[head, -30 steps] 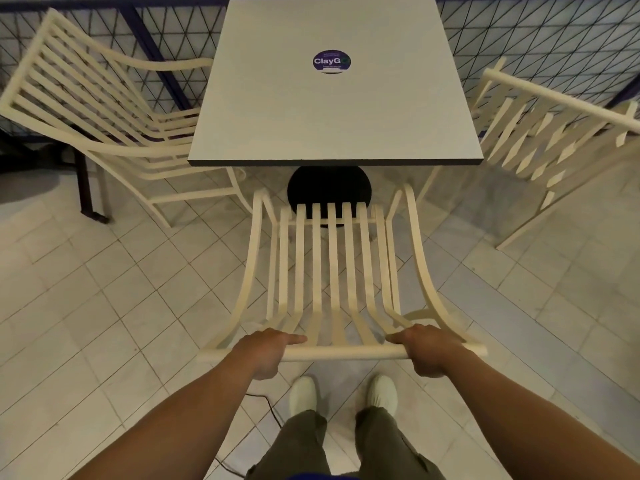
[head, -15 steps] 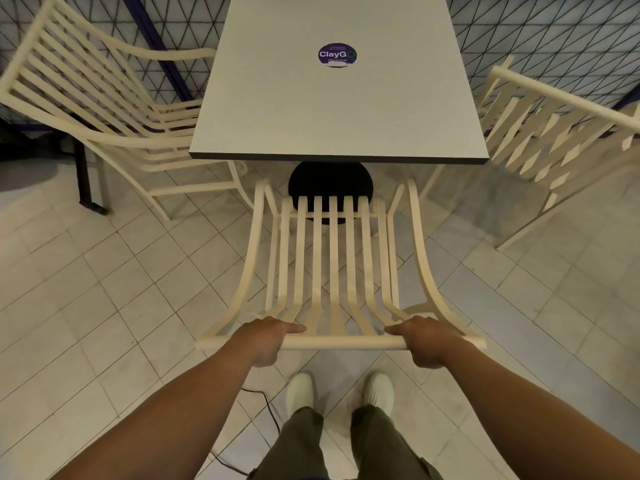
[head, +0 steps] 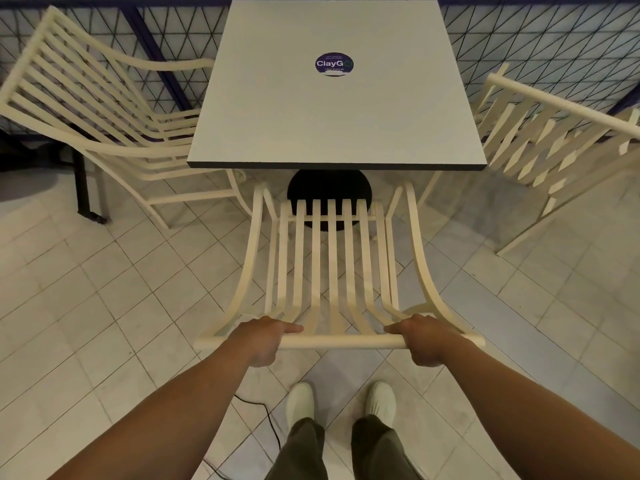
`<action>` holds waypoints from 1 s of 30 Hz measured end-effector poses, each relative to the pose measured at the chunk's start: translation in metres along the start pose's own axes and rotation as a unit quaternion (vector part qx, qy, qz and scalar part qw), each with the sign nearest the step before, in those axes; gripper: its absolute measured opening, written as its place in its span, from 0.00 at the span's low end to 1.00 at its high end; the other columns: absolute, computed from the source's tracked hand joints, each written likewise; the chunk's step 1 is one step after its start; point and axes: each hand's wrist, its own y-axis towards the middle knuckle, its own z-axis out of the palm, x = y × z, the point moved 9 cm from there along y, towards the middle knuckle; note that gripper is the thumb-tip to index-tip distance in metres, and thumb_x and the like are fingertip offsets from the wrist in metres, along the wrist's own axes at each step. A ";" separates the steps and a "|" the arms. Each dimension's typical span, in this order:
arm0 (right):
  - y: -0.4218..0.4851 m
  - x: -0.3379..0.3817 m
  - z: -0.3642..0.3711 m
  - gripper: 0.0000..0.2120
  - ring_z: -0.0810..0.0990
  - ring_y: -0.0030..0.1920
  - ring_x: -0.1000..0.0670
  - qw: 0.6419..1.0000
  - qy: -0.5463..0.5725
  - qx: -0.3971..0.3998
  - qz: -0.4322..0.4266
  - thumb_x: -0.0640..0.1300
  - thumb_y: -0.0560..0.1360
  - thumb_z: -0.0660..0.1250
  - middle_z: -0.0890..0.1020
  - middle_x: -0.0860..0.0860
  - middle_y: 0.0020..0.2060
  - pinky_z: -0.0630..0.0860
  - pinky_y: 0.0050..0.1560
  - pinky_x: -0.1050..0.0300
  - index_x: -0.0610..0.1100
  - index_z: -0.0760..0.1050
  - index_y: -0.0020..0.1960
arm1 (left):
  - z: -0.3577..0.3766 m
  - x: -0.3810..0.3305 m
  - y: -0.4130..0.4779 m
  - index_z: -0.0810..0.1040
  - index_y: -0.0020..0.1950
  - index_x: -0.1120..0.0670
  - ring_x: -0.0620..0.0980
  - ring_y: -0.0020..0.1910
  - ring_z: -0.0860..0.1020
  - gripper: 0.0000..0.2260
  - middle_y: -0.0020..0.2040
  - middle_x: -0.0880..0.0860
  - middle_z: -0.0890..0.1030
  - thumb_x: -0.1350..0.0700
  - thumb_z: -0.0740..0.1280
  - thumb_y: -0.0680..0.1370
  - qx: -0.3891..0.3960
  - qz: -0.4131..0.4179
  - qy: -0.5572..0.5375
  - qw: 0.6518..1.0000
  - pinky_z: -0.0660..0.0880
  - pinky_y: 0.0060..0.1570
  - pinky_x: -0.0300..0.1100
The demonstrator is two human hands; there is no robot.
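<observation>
Gripping the top rail of a cream slatted chair (head: 332,258), the left hand (head: 263,339) and right hand (head: 420,337) curl round it, well apart. Its seat front lies close to the near edge of the grey worktop (head: 332,126). Open tiled floor (head: 104,306) lies on both sides; side chairs (head: 561,105) flank the worktop.

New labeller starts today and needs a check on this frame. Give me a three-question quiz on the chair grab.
1. True or false: the left hand and the right hand both grip the top rail of the cream slatted wooden chair.
2. Multiple choice: what lies on the grey square table? A) a cup B) a round purple sticker C) a tray
3. Fill in: on the floor under the table sits its black round ____.

Key: 1 true; 2 B; 3 base.
</observation>
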 end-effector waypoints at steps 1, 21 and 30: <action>0.000 0.001 0.000 0.32 0.79 0.56 0.48 1.000 0.000 0.000 0.001 0.38 0.75 0.68 0.78 0.49 0.61 0.76 0.57 0.54 0.56 0.65 0.75 | 0.000 0.001 -0.001 0.58 0.76 0.30 0.52 0.50 0.78 0.38 0.62 0.51 0.75 0.64 0.63 0.77 -0.001 -0.001 0.001 1.000 0.77 0.46 0.45; -0.028 0.007 0.020 0.33 0.77 0.59 0.49 0.999 0.028 0.009 0.035 0.36 0.77 0.66 0.76 0.51 0.64 0.74 0.60 0.54 0.58 0.62 0.76 | 0.014 -0.016 -0.021 0.56 0.79 0.34 0.51 0.50 0.76 0.38 0.65 0.53 0.73 0.67 0.62 0.78 0.042 0.020 0.000 0.999 0.72 0.44 0.42; -0.027 0.005 0.019 0.32 0.78 0.59 0.48 0.999 0.024 0.008 0.025 0.36 0.77 0.66 0.76 0.50 0.64 0.74 0.59 0.55 0.57 0.62 0.76 | 0.017 -0.019 -0.018 0.56 0.79 0.34 0.54 0.56 0.78 0.38 0.65 0.53 0.73 0.67 0.63 0.78 0.044 0.016 -0.002 0.999 0.72 0.46 0.42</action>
